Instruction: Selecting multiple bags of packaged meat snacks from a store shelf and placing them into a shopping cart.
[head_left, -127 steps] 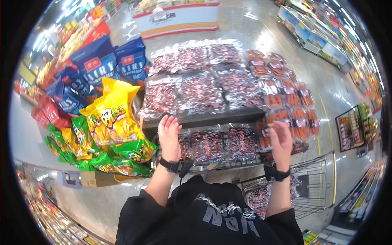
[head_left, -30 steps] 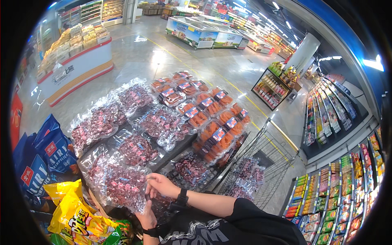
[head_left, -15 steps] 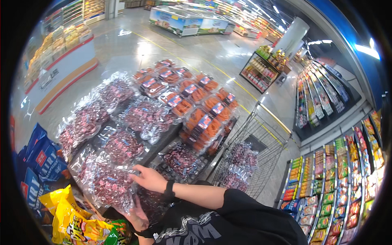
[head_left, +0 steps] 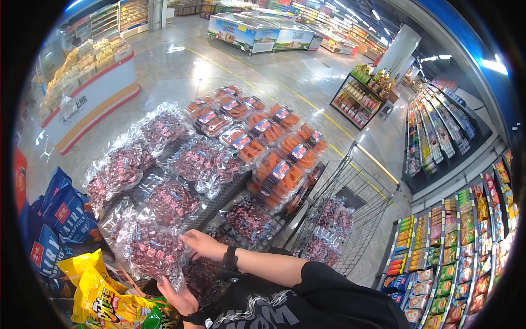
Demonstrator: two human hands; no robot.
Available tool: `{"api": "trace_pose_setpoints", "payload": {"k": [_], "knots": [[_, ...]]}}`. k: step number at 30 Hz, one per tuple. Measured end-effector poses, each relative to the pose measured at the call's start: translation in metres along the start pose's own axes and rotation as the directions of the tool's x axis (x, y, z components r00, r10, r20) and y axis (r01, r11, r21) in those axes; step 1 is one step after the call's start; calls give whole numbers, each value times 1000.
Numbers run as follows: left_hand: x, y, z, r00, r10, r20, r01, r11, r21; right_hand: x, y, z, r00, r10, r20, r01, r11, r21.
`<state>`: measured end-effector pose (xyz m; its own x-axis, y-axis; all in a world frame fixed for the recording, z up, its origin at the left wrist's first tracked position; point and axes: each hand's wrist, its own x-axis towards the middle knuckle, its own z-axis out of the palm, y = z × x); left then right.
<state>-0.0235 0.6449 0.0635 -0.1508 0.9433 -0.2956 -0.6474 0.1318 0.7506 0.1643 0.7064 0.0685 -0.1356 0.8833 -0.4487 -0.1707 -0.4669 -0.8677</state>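
Note:
A clear plastic bag of small dark-red wrapped pieces (head_left: 153, 249) lies at the near left end of the display table. My right hand (head_left: 204, 245), with a black band on its wrist, pinches the bag's right edge. My left hand (head_left: 178, 299) grips its near corner, thumb on top and the other fingers partly hidden. More bags of the same kind lie about it: one just beyond (head_left: 169, 202), one farther right (head_left: 200, 159), and several along the far left edge (head_left: 123, 170). Another bag (head_left: 247, 216) sits in a lower black crate beside my right forearm.
Clear boxes of orange-brown food (head_left: 263, 129) are stacked at the table's far right. A wire shopping cart (head_left: 350, 192) holds similar bags. Yellow snack bags (head_left: 104, 296) and blue snack bags (head_left: 68, 211) stand at my left. Snack shelves (head_left: 444, 263) line the right.
The whole view has shifted slightly, so things sit a little farther right. Both hands stay at the bag's edges, and the fingers of my left hand show more plainly at its near corner.

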Motion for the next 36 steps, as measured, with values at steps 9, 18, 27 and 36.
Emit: {"api": "trace_pose_setpoints", "payload": {"k": [9,18,27,36], "knots": [[5,12,4,997,-50,55,47,998,46,8,7,-4,997,68,-28,-59,967,248],[11,10,-1,980,-126,152,103,983,150,3,5,-8,999,-34,42,22,967,252],[12,-3,2,997,-56,48,46,982,182,-3,11,-12,982,-186,46,179,977,118],[-3,-7,10,992,-88,95,72,985,156,-27,3,-24,952,-299,65,300,954,-4]]}}
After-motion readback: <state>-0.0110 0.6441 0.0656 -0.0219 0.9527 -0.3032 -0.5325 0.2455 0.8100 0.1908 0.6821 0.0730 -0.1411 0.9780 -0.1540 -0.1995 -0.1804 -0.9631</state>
